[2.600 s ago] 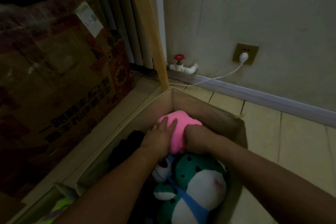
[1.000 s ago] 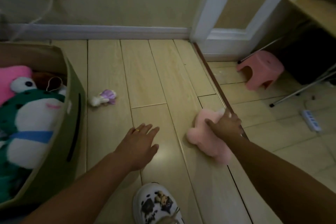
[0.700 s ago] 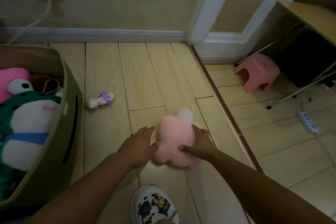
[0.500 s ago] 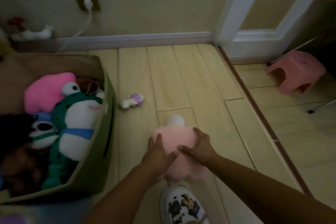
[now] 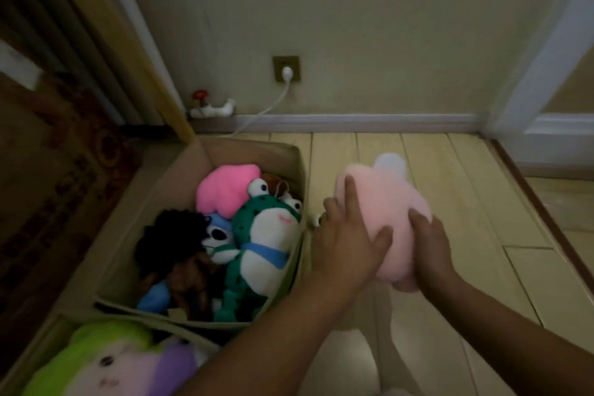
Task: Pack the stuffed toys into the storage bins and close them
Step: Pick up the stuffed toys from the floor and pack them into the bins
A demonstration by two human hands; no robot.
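Pale pink plush is held in the air between both hands, just right of the open bin, over the floor. The left hand spreads flat on its near side while the right hand cups it from below, each grip closed on the soft body, likely to keep it from sagging. The bin looks nearly full, a frog topping the pile, so space seems tight.

Pale pink plush, green spotted frog with blue scarf, tan bin
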